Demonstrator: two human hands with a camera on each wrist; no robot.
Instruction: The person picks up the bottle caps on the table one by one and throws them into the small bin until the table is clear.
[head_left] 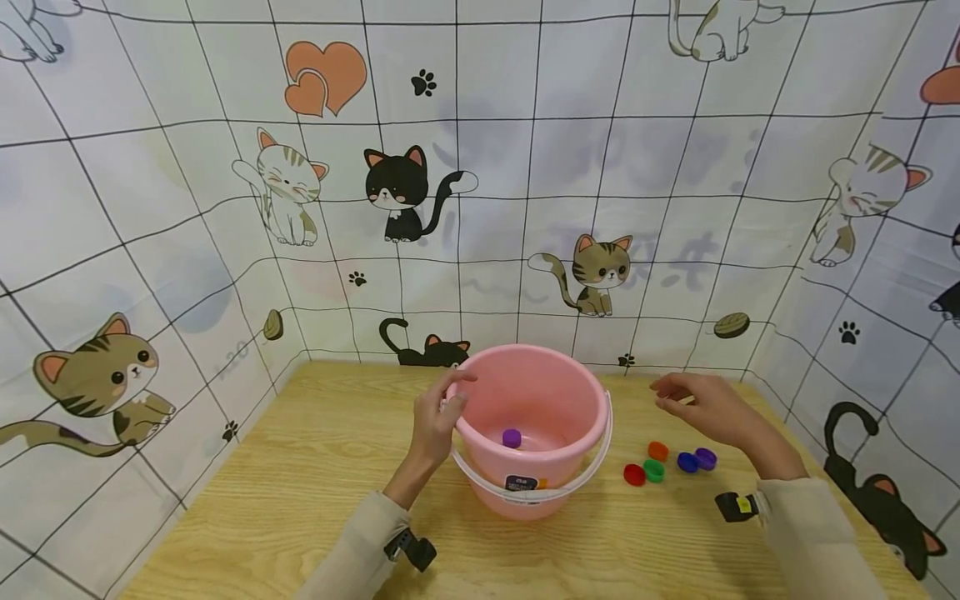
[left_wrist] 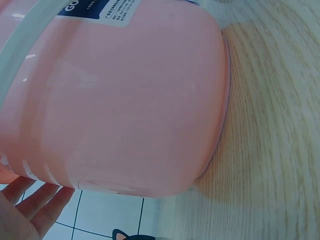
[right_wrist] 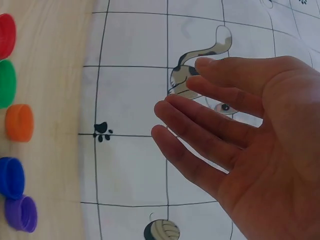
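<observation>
A pink plastic bucket (head_left: 517, 475) stands upright on the table, its white handle (head_left: 540, 497) hanging down across the front. My left hand (head_left: 437, 417) grips the bucket's rim on the left side; in the left wrist view its fingers (left_wrist: 52, 202) lie against the outer wall. Inside the bucket sits one purple bottle cap (head_left: 512, 438). To the right of the bucket, my right hand (head_left: 705, 407) hovers in the air with loosely bent fingers and holds nothing. Below it lie a red cap (head_left: 634, 475), a green cap (head_left: 654, 471), an orange cap (head_left: 657, 451), a blue cap (head_left: 687, 462) and another purple cap (head_left: 706, 458).
The light wooden table (head_left: 300, 492) reaches back to a white cloth wall (head_left: 487, 275) with grid lines and cartoon cats, which also rises on both sides. Each wrist wears a small black camera, one (head_left: 410, 550) at the left and one (head_left: 737, 507) at the right.
</observation>
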